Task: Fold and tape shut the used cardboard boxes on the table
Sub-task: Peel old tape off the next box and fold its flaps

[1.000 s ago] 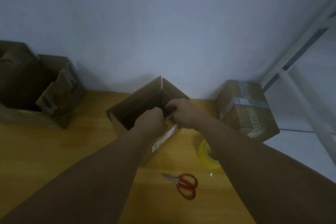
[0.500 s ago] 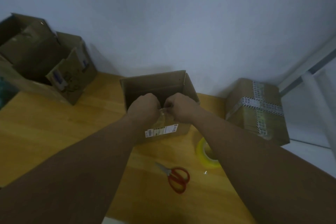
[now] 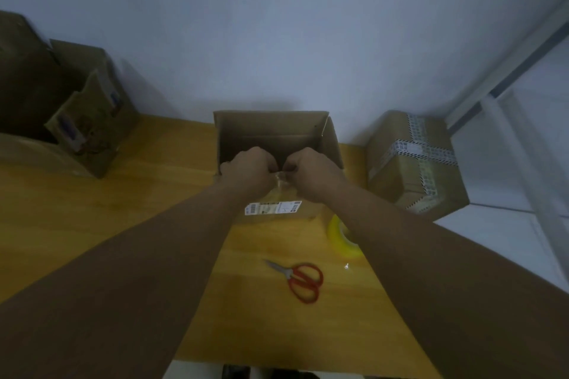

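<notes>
An open brown cardboard box [image 3: 271,129] stands at the middle of the wooden table [image 3: 107,218], squared to me, with a white shipping label [image 3: 272,208] on its near side. My left hand [image 3: 249,171] and my right hand [image 3: 311,171] both grip the near top edge of this box, knuckles almost touching, with a scrap of clear old tape [image 3: 280,178] between them. A yellow tape roll [image 3: 340,237] lies right of the box, partly hidden by my right forearm. Red-handled scissors [image 3: 300,280] lie on the table in front.
A closed box bound with patterned tape [image 3: 412,160] sits at the table's right end, by a white frame [image 3: 523,120]. Open used boxes [image 3: 77,114] crowd the back left corner. The wall runs right behind the table. Below the near edge something dark shows.
The box has been turned from corner-on to square with me. My hands stayed on its near edge, and the view has shifted slightly.
</notes>
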